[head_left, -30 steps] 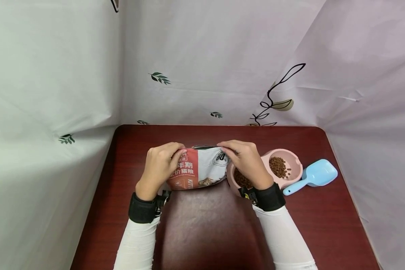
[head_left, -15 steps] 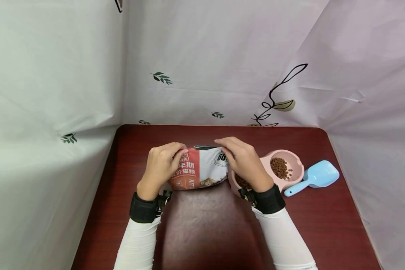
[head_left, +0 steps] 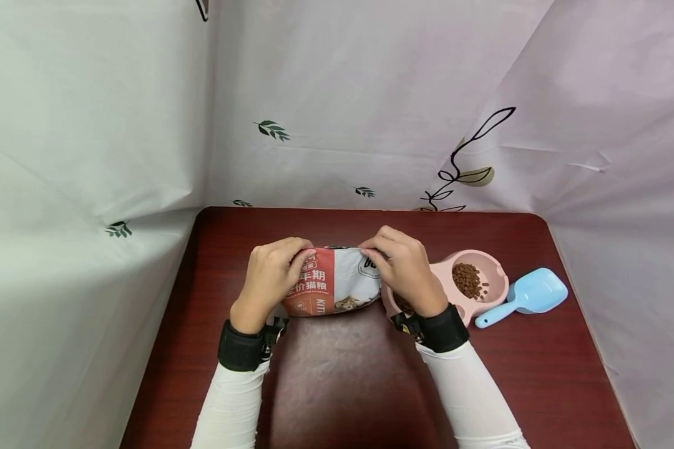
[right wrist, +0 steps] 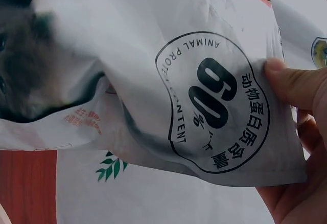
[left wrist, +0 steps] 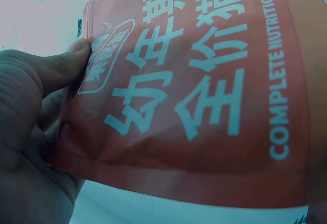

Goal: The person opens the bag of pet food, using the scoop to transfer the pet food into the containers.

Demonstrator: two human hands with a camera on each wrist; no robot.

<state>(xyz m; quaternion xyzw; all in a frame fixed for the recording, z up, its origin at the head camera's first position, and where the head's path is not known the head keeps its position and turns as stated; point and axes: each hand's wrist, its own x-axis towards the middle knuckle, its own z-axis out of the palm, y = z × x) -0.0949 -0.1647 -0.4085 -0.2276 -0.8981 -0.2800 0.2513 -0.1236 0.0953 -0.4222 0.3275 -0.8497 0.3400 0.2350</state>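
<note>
A red and white cat food bag (head_left: 337,280) stands near the middle of the table, its printed front toward me. My left hand (head_left: 269,277) pinches the bag's top left corner, thumb on the front and fingers behind, as the left wrist view also shows the bag (left wrist: 204,106). At the top right corner my right hand (head_left: 407,268) pinches the rim. In the right wrist view the thumb (right wrist: 299,86) presses on the white part beside the printed "60%". The bag's top edge looks nearly closed between the two hands.
A pink double bowl (head_left: 497,284) with brown kibble (head_left: 467,280) in both hollows stands right of the bag, partly hidden by my right hand. A light blue scoop (head_left: 533,293) lies beside it. White patterned sheeting (head_left: 359,125) rises behind the dark red table (head_left: 528,386).
My right hand's fingers lifted off the bag's top edge slightly and now pinch it again. The dark gap at the bag's mouth has narrowed. My left hand has kept its hold.
</note>
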